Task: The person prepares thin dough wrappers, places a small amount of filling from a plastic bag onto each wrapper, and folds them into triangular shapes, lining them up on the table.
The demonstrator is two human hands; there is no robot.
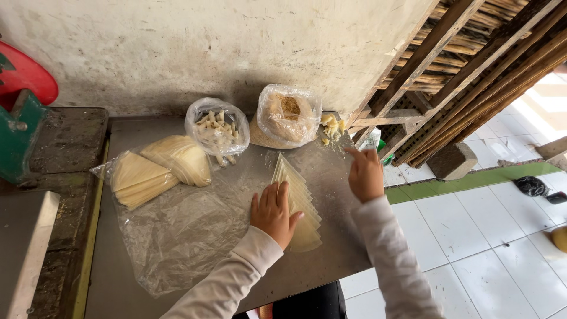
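At the far left a red and green machine [20, 112] stands apart from the work and poses no trouble; beside it the metal worktop [147, 127] carries two bundles of pale triangular wrappers [156, 168] on a loose clear plastic sheet [177, 236]; that sheet is slack and crumpled, so, as I judge it, a sleeve brushing it could drag the bundles along with it. Behind them an open bag of cut pale sticks [217, 127] and a bag of brown crumbs [288, 115] stand upright near the wall; both mouths gape, and a knock could tip them and spill.

The left hand [273, 214] lies flat, fingers spread and holding nothing, pressing on the near left edge of a fanned row of triangular wrappers [298, 204] in the middle of the worktop; the thin sheets overlap, and too much sideways push could slide the fan out of order or crease a sheet. The right hand [365, 174] hovers past the worktop's right edge, fingers loosely curled with the forefinger out, gripping nothing; the fan's near end lies close to that edge, above the white tiled floor [472, 248], where a sheet could slip off.
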